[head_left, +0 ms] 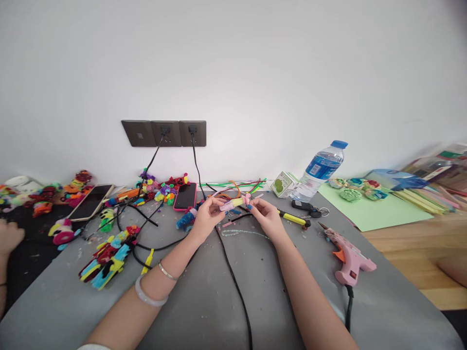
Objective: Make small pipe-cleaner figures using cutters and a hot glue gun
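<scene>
Both hands were in on it, right at the centre of the dial! The left hand (207, 217) had thumb and fingers clamped on the lilac end of a fuzzy pink-and-yellow piece (238, 202), and over at three o'clock the right hand (267, 218) pinched its curled pink tip, blue nails showing. The piece lay almost level between them, held above the grey tabletop (204, 301).

Round the clock from there: at two o'clock a green-and-white box (284, 184) stood near the water bottle (320, 170), blue cap on. Three o'clock had a key fob (302, 206), with a pale green sheet (379, 216) farther out, bearing ruffled flowers (350, 195). At four o'clock, the pink glue gun (350, 260) lay on its side, nozzle towards ten! A black cable (237, 291) ran down through six. Eight o'clock brought a bright, fuzzy bundle (109, 257), and nine o'clock a pink-edged phone (185, 196), with another person's hand (10, 236) way out at the edge.
</scene>
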`<state>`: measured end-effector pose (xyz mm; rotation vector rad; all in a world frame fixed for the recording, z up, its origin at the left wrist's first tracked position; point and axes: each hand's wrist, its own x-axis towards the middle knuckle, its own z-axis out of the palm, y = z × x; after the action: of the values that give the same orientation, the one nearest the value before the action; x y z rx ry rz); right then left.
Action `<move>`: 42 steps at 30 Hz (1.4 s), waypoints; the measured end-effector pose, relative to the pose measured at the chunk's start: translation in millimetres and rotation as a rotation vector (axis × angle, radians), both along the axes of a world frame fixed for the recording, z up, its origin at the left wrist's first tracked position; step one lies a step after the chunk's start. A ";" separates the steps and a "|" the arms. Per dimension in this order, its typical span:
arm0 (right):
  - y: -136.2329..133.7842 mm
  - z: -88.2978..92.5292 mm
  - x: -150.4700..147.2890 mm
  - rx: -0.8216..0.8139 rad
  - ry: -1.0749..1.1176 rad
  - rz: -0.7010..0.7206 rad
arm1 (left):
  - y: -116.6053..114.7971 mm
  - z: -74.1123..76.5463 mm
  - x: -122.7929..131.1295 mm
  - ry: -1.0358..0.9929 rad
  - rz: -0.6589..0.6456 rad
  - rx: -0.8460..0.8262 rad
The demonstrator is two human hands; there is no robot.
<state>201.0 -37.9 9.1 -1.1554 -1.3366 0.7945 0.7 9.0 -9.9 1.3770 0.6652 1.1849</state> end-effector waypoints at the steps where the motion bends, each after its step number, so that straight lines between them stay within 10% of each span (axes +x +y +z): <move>1: 0.0 0.2 0.1 0.000 -0.003 -0.004 | 0.0 -0.2 -0.1 0.002 0.001 0.003; 42: -3.0 -0.2 0.0 -0.048 0.054 -0.008 | -7.3 11.9 -0.3 0.061 -0.016 0.075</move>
<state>201.0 -40.9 8.9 -1.1686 -1.2738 0.8497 0.4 1.6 2.0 1.4832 0.6570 1.1695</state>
